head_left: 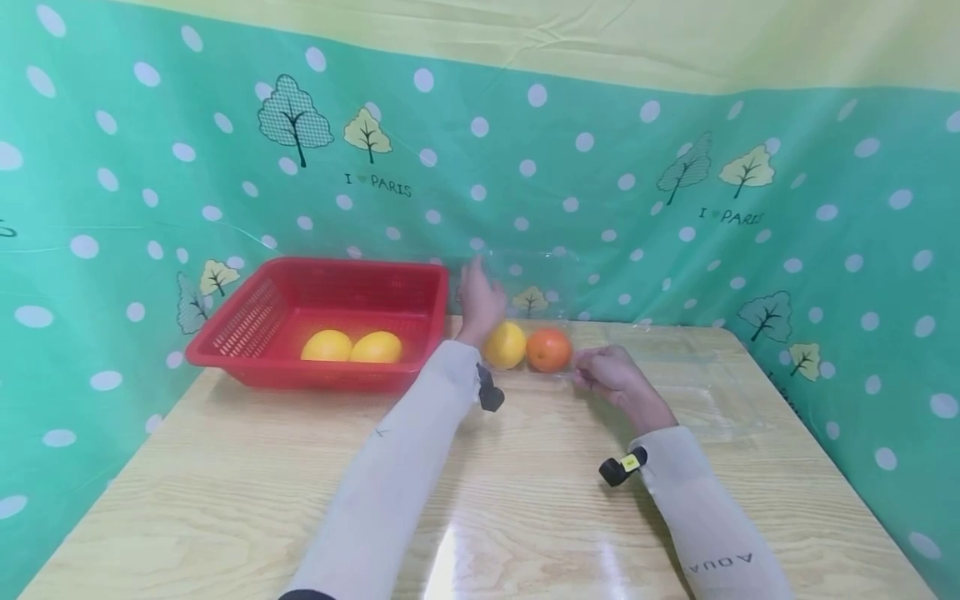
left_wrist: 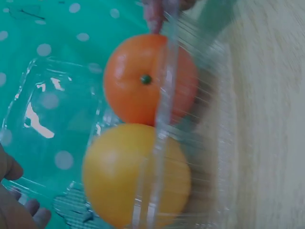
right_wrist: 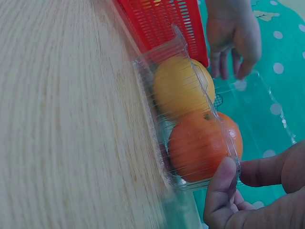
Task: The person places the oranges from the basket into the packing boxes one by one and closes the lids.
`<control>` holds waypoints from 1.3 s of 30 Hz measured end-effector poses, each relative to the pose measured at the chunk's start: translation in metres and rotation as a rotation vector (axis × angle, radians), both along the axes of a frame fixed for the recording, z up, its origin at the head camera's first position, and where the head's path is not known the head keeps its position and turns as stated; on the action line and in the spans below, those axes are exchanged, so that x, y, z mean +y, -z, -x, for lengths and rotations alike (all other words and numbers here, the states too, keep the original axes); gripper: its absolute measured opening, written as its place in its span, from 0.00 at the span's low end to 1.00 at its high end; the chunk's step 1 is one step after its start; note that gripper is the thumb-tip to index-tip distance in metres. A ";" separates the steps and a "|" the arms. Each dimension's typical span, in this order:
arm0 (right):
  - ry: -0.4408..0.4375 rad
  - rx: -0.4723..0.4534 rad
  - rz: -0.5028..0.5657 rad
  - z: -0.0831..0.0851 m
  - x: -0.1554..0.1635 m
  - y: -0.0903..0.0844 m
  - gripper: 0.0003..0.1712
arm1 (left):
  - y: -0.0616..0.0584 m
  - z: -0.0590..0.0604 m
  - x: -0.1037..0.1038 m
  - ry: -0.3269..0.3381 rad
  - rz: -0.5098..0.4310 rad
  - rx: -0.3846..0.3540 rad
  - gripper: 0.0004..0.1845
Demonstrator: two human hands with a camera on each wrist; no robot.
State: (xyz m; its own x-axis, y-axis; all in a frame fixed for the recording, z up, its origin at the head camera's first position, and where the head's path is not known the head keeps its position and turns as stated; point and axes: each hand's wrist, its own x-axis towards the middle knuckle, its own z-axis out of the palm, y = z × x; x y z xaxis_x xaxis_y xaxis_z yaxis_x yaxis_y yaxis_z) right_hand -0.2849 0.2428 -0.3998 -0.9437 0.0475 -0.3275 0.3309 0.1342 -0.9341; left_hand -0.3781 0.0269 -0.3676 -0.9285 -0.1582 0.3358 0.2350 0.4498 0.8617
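Note:
A clear plastic clamshell box [right_wrist: 159,51] stands on the table with its lid [left_wrist: 40,112] raised at the back. Inside it sit a yellow round fruit [head_left: 505,346] and an orange mandarin [head_left: 550,350] with a green stem spot, side by side. My right hand [head_left: 611,377] pinches the box's rim between thumb and fingers at the mandarin's end. At the other end, my left hand [head_left: 482,304] is beside the raised lid, its thumb and fingers apart near the lid's edge, as the left wrist view shows.
Left of the box is a red plastic basket [head_left: 330,377] with two yellow fruits [head_left: 377,347] in it. More clear plastic packaging [head_left: 701,400] lies on the table [head_left: 525,483] at the right. A green dotted cloth [head_left: 600,192] hangs behind the table.

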 end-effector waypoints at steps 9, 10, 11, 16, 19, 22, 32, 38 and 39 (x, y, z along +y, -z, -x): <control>-0.031 0.022 0.015 0.001 0.002 0.001 0.22 | -0.024 -0.012 -0.006 -0.032 0.152 0.086 0.21; -0.025 0.018 0.014 0.001 0.002 0.001 0.21 | -0.026 -0.014 -0.007 -0.031 0.180 0.087 0.21; -0.020 0.017 0.014 0.001 0.003 0.001 0.21 | -0.028 -0.016 -0.008 -0.026 0.206 0.086 0.21; -0.019 0.015 0.004 0.001 0.004 0.001 0.21 | -0.038 -0.025 -0.015 0.046 0.392 0.095 0.22; -0.021 0.018 0.001 0.000 0.004 0.000 0.21 | -0.042 -0.029 -0.021 0.115 0.499 0.131 0.22; -0.022 0.025 -0.002 -0.001 0.005 0.000 0.21 | -0.044 -0.034 -0.028 0.165 0.581 0.152 0.21; -0.040 0.048 -0.007 -0.001 0.003 0.003 0.21 | -0.040 -0.047 -0.048 0.300 0.772 0.208 0.24; -0.032 0.084 -0.245 -0.005 0.004 -0.006 0.20 | -0.038 -0.055 -0.053 0.360 0.869 0.313 0.26; -0.033 0.104 -0.315 -0.007 0.005 -0.009 0.20 | -0.037 -0.056 -0.054 0.370 0.882 0.320 0.26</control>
State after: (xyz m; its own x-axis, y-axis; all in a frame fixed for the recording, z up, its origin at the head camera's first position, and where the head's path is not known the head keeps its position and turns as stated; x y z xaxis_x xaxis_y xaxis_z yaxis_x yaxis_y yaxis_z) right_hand -0.2777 0.2479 -0.3908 -0.9740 0.1004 -0.2032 0.2266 0.4311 -0.8734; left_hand -0.3219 -0.0272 -0.3305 -0.7148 0.5467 0.4361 0.6507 0.7484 0.1284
